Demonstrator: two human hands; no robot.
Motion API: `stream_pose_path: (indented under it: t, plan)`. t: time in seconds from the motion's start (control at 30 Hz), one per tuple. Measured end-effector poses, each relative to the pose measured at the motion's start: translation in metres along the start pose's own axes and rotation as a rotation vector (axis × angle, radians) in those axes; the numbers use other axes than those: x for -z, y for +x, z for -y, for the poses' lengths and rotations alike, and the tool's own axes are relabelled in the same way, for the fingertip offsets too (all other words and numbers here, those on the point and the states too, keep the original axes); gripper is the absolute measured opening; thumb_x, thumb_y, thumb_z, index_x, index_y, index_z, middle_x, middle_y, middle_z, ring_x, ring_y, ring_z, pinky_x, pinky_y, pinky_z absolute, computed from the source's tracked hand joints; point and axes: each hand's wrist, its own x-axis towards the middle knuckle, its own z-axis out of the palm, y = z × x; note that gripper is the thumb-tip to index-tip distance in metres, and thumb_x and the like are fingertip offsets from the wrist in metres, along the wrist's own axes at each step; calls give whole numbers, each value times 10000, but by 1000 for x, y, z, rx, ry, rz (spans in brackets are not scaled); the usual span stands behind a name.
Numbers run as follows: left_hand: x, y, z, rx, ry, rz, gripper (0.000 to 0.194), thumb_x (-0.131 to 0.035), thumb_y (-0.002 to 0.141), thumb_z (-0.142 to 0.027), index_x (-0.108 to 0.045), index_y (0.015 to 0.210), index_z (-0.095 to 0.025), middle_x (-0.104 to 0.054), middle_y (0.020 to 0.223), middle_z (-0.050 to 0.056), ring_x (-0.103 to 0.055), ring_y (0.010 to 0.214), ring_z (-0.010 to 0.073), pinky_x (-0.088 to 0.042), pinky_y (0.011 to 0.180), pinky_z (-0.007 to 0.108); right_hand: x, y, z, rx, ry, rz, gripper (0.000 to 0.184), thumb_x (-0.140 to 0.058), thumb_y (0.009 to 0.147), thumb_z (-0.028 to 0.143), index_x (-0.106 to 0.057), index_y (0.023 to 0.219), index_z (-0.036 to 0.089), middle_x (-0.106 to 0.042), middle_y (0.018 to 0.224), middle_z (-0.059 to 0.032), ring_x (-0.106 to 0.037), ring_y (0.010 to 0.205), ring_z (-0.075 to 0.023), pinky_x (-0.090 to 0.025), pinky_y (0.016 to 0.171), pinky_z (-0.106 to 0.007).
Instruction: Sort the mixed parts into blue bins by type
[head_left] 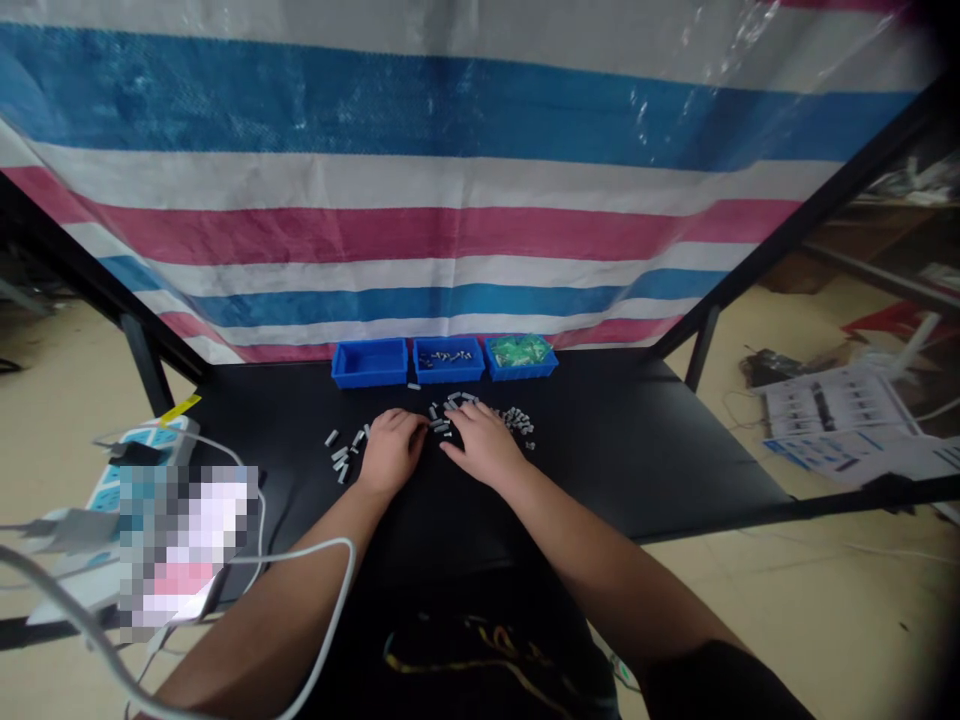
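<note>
My left hand (391,452) rests low over the black table, fingers curled together at their tips. Whatever lies between those fingertips is too small or hidden to make out. Just left of it lie several small grey cylindrical pieces (340,455). My right hand (484,440) is palm down with its thumb apart from the fingers, which reach over a scatter of small grey pieces (439,426). Part of that scatter is hidden beneath this hand. To its right sits a dense pile of smaller pale metallic pieces (519,420).
Along the back stand three blue bins: an empty-looking one (370,376), one with small dark and shiny parts (450,375), and one with green bags (523,371). A power strip (105,497), a blurred-out device (187,550) and white cables (330,548) occupy the left.
</note>
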Motion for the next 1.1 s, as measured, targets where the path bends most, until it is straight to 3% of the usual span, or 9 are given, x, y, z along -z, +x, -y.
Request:
stream_pose_path:
  t: [0.17,0.3,0.57,0.77,0.9,1.1]
  plan:
    - [2,-1,0,21,-79,-38,170,-511,991,-275,-657,1051,-211,-711,1016,66,-600,982,241,-494,916,409,-13,13,6,-46,-103,69,237,-641,920,294,-720,1103,167,-706,1067,-143,-555,1111,-305,-457,977,-437]
    - [3,0,0,9,-115,-45,160,-520,990,-284,-657,1034,-215,-714,1003,61,-600,967,235,-495,909,406,-9,12,9,-56,-146,97,153,-623,925,262,-732,1001,185,-727,1022,-126,-584,1058,-293,-468,914,-410]
    - [5,0,-4,-21,-152,-21,150,-529,988,-272,-661,1024,-209,-711,991,61,-599,962,229,-491,899,395,2,-8,30,-146,-182,159,107,-641,911,244,-717,913,169,-742,932,-134,-655,970,-298,-473,851,-404]
    - [7,-2,-7,-95,-203,-6,113,-563,980,-261,-656,1019,-208,-716,988,44,-603,952,205,-468,893,380,6,-38,37,-192,-141,171,74,-618,922,235,-679,943,200,-720,967,-71,-660,939,-234,-470,766,-324]
    - [7,-5,-12,-121,-199,82,112,-571,981,-279,-667,1012,-229,-722,1006,29,-609,956,203,-435,900,397,10,-64,27,-196,-80,183,96,-584,965,250,-678,962,233,-700,973,-38,-651,909,-199,-460,768,-299]
    - [-2,-11,-40,-265,-211,148,144,-553,999,-278,-687,1033,-241,-736,1012,17,-601,971,191,-392,861,384,11,-84,-13,-207,-64,-28,158,-557,993,256,-712,1015,237,-696,962,-43,-607,949,-230,-455,883,-338]
